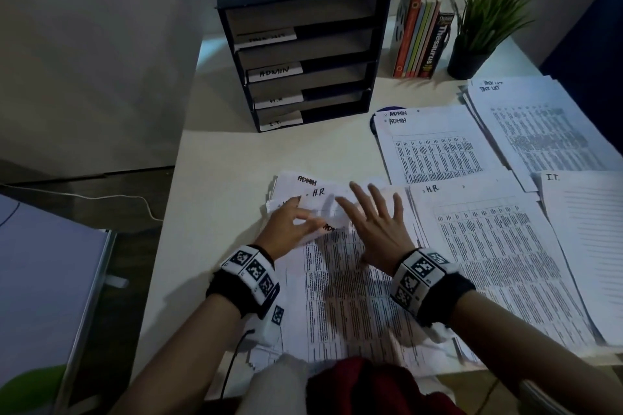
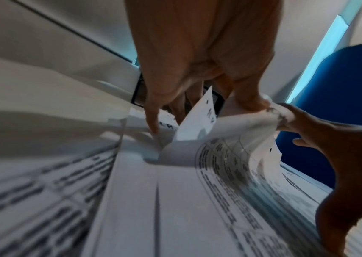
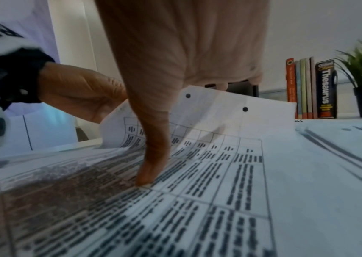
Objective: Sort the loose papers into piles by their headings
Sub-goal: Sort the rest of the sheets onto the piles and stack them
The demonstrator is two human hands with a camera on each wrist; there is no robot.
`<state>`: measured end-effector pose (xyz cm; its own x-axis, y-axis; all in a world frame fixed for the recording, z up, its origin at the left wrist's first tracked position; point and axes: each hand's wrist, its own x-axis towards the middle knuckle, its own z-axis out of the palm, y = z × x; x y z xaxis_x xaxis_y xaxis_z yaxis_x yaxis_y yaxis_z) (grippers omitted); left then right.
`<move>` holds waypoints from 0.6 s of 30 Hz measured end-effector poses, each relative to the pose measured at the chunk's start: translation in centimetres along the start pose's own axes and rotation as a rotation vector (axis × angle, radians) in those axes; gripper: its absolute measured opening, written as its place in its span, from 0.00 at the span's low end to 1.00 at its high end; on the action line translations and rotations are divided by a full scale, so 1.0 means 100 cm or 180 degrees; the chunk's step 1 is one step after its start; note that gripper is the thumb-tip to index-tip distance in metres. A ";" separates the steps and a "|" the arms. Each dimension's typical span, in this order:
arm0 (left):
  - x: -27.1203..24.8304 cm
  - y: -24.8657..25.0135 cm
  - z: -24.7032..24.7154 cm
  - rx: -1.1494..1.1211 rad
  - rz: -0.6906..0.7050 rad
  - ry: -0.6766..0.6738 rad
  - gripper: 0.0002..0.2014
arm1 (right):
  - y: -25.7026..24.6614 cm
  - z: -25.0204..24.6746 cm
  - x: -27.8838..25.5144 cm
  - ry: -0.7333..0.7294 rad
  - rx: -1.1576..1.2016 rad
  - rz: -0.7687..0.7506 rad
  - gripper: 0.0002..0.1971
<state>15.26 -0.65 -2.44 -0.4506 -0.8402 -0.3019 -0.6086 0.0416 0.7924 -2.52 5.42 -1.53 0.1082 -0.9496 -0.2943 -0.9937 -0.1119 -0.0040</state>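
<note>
While we lean over the pale, smooth desk (image 1: 215, 158), the loose papers (image 1: 354, 296) lie nearest us, thin white sheets w/ dense printed tables. Our left hand (image 1: 286, 226) has a pinching grip on the curled top edge of one sheet; our right hand (image 1: 377, 222) is spread flat, fingers straight, thumb pressing the stack. To the rt sit flat piles: H.R. pile (image 1: 499, 246), I.T. pile (image 1: 586, 239), then ADMIN pile (image 1: 435, 145). Farthest back: a boxy dark tray organizer (image 1: 303, 44), upright books (image 1: 421, 40), a spiky plant (image 1: 485, 27).
</note>
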 end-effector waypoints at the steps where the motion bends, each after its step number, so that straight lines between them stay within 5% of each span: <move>1: -0.001 -0.001 -0.001 -0.0331 -0.0031 -0.0016 0.22 | -0.002 -0.001 0.000 -0.0036 -0.0050 -0.0066 0.58; 6: -0.006 0.013 -0.003 -0.1486 -0.0471 -0.0040 0.36 | -0.008 0.009 -0.004 0.0565 0.0042 -0.0516 0.43; 11: -0.013 0.012 0.000 -0.1629 -0.0622 -0.0135 0.37 | -0.013 0.006 -0.001 0.1648 0.0806 -0.0222 0.17; 14: -0.009 0.005 -0.005 -0.1561 -0.0623 -0.0078 0.35 | -0.013 0.005 0.001 0.1590 0.0691 -0.0643 0.20; 18: 0.009 -0.010 -0.014 -0.0926 -0.0713 0.0993 0.15 | -0.013 0.007 0.000 0.1245 0.0903 -0.0955 0.16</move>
<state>16.37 -2.15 -2.74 -0.0847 -0.9351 -0.3441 -0.4401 -0.2747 0.8549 -1.27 5.72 -2.19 0.3359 -0.9322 0.1350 -0.8809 -0.3617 -0.3054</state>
